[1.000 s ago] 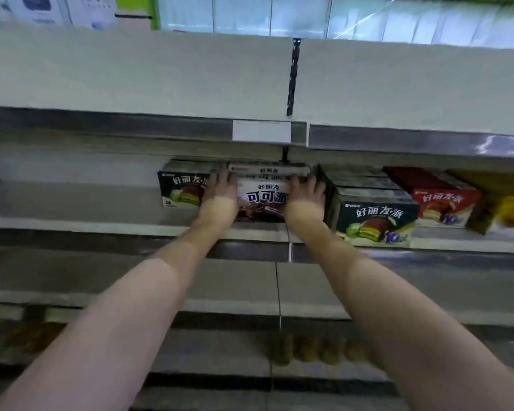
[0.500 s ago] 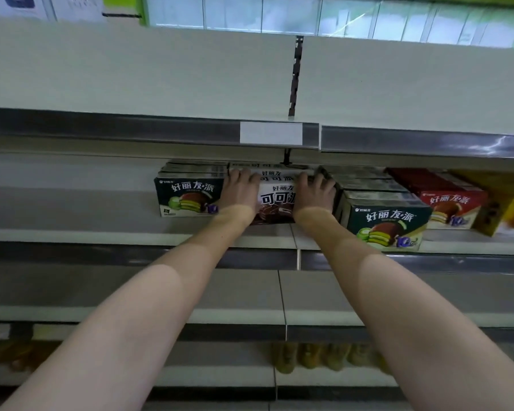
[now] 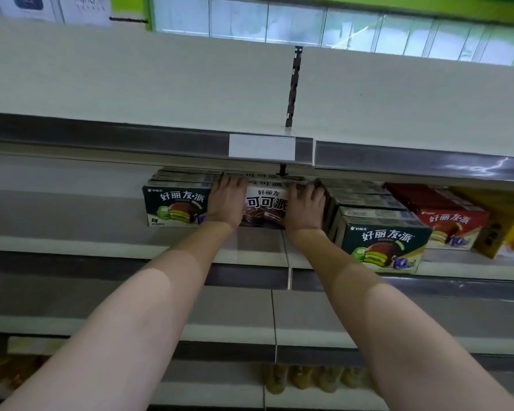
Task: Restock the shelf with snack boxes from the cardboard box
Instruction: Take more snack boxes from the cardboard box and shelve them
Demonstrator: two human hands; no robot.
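store shelving fills the view, and on the shelf [image 3: 250, 253] the brown cocoa box [image 3: 266, 204], deeper than a second ago, sits beside the green box [image 3: 175, 206], left hand [image 3: 226, 203] and right hand [image 3: 304, 209] flat against its front, nearly seated.

On the shelf [image 3: 250, 250] I see the cocoa pie box [image 3: 266, 207] between my left hand [image 3: 227, 203] and right hand [image 3: 304, 210], with snack boxes [image 3: 172, 206] just left and more boxes [image 3: 383, 241] right.
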